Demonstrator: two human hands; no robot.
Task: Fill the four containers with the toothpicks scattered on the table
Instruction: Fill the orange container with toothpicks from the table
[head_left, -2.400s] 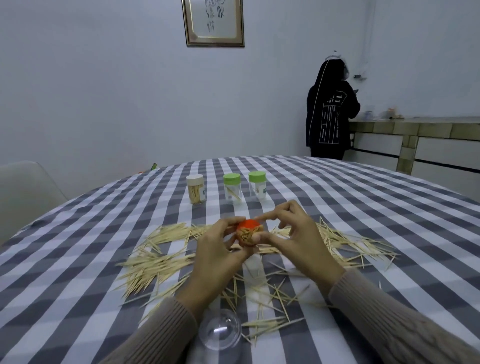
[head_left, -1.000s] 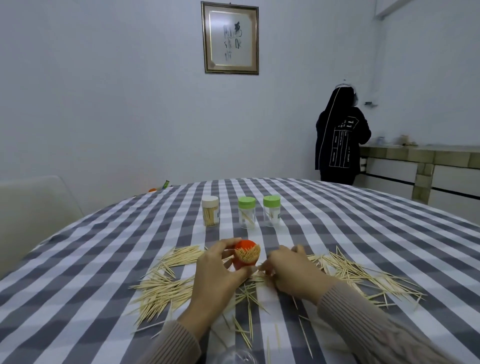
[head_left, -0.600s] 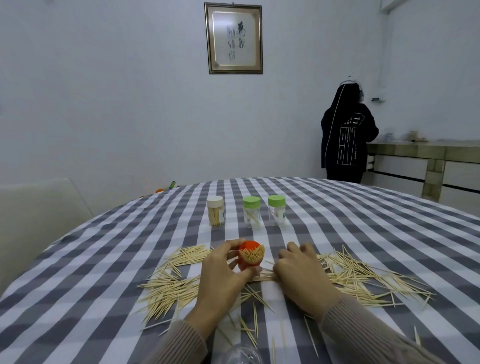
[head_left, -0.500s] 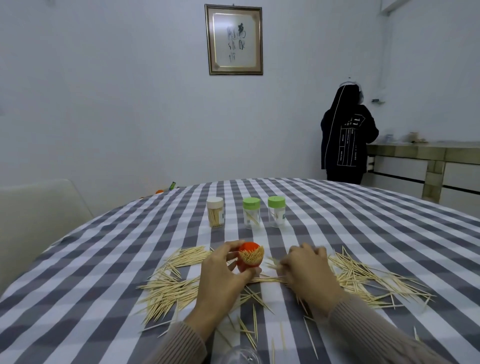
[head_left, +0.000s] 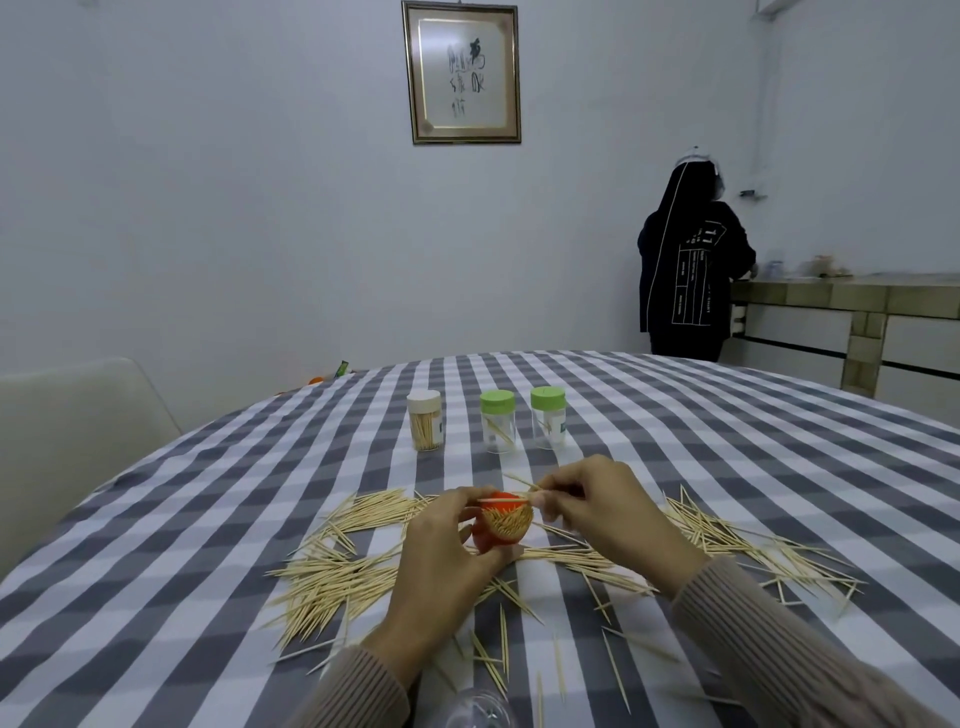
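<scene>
Near the table's front edge, the left hand grips a tilted orange toothpick container while the right hand pinches toothpicks at its mouth, mid-filling; next, slide them in.

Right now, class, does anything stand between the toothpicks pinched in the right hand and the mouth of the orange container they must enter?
Nothing visible does. The right hand pinches a few toothpicks right at the open mouth of the orange container, which the left hand holds tilted toward it, already well filled.
</scene>
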